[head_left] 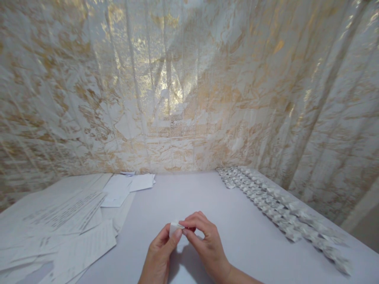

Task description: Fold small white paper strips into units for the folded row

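Note:
A small folded piece of white paper [174, 227] is held up over the white table near its front middle. My left hand [162, 249] pinches it from the left, thumb in front and fingers behind. From the right, my right hand [207, 243] grips the paper's right edge between thumb and index finger, its other fingers curled. The fingertips of both hands nearly meet at the paper. The back of the paper is hidden by my fingers.
Printed sheets and strips of paper [85, 246] lie spread over the table's left side, with blank white slips [117, 191] behind them. Long rows of small folded paper pieces [266, 201] run along the right edge. A patterned wall [189, 98] closes off the back.

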`<act>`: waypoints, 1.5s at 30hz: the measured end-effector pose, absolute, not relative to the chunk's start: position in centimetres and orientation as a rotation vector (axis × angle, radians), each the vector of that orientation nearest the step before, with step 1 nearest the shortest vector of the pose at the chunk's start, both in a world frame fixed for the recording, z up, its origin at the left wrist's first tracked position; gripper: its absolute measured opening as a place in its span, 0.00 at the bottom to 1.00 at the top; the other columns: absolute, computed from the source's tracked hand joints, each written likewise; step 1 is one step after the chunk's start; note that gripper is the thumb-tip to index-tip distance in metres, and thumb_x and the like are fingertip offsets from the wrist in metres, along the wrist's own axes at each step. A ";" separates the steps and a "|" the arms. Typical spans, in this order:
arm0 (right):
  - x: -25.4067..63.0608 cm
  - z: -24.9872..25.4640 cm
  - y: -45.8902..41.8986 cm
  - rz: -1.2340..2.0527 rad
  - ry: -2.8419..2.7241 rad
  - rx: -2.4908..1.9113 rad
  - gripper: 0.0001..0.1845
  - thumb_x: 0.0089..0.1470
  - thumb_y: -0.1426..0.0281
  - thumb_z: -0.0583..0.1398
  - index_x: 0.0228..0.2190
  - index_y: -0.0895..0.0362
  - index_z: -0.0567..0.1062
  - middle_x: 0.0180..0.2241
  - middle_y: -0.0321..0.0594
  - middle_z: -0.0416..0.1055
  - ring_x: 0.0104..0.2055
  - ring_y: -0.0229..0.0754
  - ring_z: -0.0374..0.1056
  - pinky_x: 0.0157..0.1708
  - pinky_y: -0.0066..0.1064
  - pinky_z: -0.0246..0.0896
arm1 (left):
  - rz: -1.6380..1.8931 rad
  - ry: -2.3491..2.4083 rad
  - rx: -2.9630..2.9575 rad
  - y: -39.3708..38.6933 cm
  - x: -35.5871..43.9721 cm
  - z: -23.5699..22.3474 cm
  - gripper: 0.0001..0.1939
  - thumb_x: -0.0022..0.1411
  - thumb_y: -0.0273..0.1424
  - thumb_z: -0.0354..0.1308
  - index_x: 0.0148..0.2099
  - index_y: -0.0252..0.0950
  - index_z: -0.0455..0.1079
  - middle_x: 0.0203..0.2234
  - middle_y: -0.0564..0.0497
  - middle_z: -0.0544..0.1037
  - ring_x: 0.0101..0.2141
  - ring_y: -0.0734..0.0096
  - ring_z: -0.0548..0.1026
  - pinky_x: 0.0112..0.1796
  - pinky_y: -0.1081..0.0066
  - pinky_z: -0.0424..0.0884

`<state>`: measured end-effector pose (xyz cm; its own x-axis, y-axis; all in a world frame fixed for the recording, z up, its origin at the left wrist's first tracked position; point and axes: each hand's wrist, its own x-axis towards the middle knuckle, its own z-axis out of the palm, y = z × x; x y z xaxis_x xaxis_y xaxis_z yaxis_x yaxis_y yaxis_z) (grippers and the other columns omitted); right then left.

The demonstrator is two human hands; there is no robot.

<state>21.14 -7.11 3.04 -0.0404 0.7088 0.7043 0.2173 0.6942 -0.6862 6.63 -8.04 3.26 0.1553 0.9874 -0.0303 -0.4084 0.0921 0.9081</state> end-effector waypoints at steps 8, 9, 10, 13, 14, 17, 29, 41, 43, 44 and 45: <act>21.1 3.1 -7.2 0.394 -1.643 -0.761 0.06 0.65 0.66 0.63 0.39 0.50 0.82 0.31 0.38 0.77 0.35 0.44 0.71 0.38 0.33 0.63 | 1.217 0.807 0.869 -8.0 6.7 3.6 0.21 0.45 0.49 0.75 0.35 0.40 0.82 0.29 0.52 0.81 0.37 0.64 0.73 0.43 0.70 0.67; 21.1 3.1 -7.2 0.392 -1.643 -0.760 0.06 0.64 0.67 0.63 0.39 0.50 0.82 0.31 0.37 0.77 0.35 0.44 0.71 0.38 0.33 0.63 | 1.215 0.804 0.872 -8.0 6.6 3.5 0.21 0.45 0.49 0.75 0.35 0.40 0.82 0.29 0.53 0.81 0.37 0.64 0.73 0.43 0.70 0.67; 21.1 3.2 -7.2 0.390 -1.643 -0.758 0.06 0.64 0.67 0.63 0.39 0.50 0.82 0.31 0.37 0.78 0.34 0.43 0.71 0.38 0.33 0.63 | 1.215 0.799 0.876 -7.9 6.6 3.4 0.21 0.45 0.49 0.75 0.36 0.40 0.82 0.29 0.53 0.81 0.37 0.64 0.73 0.43 0.70 0.67; 21.2 3.2 -7.2 0.389 -1.642 -0.752 0.05 0.64 0.69 0.63 0.39 0.50 0.82 0.32 0.36 0.78 0.35 0.43 0.71 0.40 0.33 0.62 | 1.208 0.788 0.890 -7.9 6.5 3.2 0.20 0.47 0.48 0.74 0.38 0.41 0.82 0.30 0.53 0.81 0.38 0.64 0.74 0.44 0.69 0.66; 21.2 3.2 -7.2 0.390 -1.642 -0.750 0.06 0.64 0.69 0.63 0.39 0.49 0.82 0.32 0.36 0.78 0.35 0.43 0.71 0.40 0.33 0.62 | 1.208 0.785 0.890 -7.8 6.5 3.1 0.20 0.48 0.48 0.74 0.38 0.41 0.82 0.31 0.53 0.81 0.38 0.64 0.74 0.44 0.69 0.66; 21.2 3.1 -7.1 0.391 -1.642 -0.750 0.06 0.64 0.69 0.63 0.39 0.50 0.82 0.32 0.37 0.78 0.36 0.43 0.71 0.39 0.33 0.63 | 1.220 0.776 0.857 -7.9 6.7 3.2 0.19 0.47 0.47 0.75 0.38 0.41 0.82 0.30 0.54 0.81 0.38 0.64 0.74 0.44 0.69 0.67; 21.2 2.8 -7.0 0.368 -1.577 -0.785 0.08 0.57 0.77 0.62 0.32 0.52 0.75 0.31 0.34 0.76 0.35 0.42 0.71 0.40 0.32 0.63 | 1.183 0.764 0.895 -7.8 6.8 3.3 0.19 0.50 0.47 0.72 0.40 0.41 0.81 0.34 0.51 0.82 0.42 0.59 0.75 0.46 0.68 0.66; 21.1 3.4 -7.4 0.417 -1.636 -0.758 0.07 0.59 0.74 0.63 0.30 0.50 0.75 0.33 0.37 0.78 0.37 0.45 0.72 0.40 0.35 0.63 | 1.197 0.734 0.823 -7.6 6.8 3.0 0.22 0.46 0.47 0.75 0.41 0.40 0.81 0.37 0.50 0.82 0.43 0.61 0.74 0.47 0.68 0.66; 21.0 3.6 -7.4 0.417 -1.648 -0.756 0.08 0.60 0.74 0.62 0.30 0.50 0.74 0.32 0.37 0.78 0.36 0.45 0.72 0.40 0.37 0.63 | 1.219 0.741 0.780 -7.7 7.0 3.1 0.23 0.45 0.46 0.76 0.41 0.40 0.81 0.37 0.50 0.82 0.43 0.62 0.74 0.47 0.69 0.67; 20.9 3.7 -7.4 0.416 -1.654 -0.755 0.08 0.60 0.73 0.62 0.29 0.50 0.74 0.32 0.37 0.78 0.36 0.45 0.72 0.41 0.37 0.62 | 1.230 0.744 0.767 -7.8 7.0 3.2 0.22 0.45 0.45 0.76 0.41 0.40 0.81 0.36 0.50 0.82 0.43 0.62 0.75 0.46 0.68 0.67; 20.9 3.8 -7.3 0.412 -1.662 -0.754 0.08 0.61 0.72 0.61 0.29 0.50 0.74 0.32 0.38 0.78 0.36 0.46 0.72 0.41 0.38 0.62 | 1.239 0.745 0.762 -7.8 7.1 3.3 0.22 0.44 0.45 0.76 0.40 0.39 0.81 0.35 0.50 0.82 0.42 0.61 0.75 0.46 0.68 0.68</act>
<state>20.88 -7.32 3.77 -0.0853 0.6745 0.7333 0.2534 0.7265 -0.6387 7.09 -7.84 3.31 0.1676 0.9827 -0.0793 -0.5303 0.1577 0.8330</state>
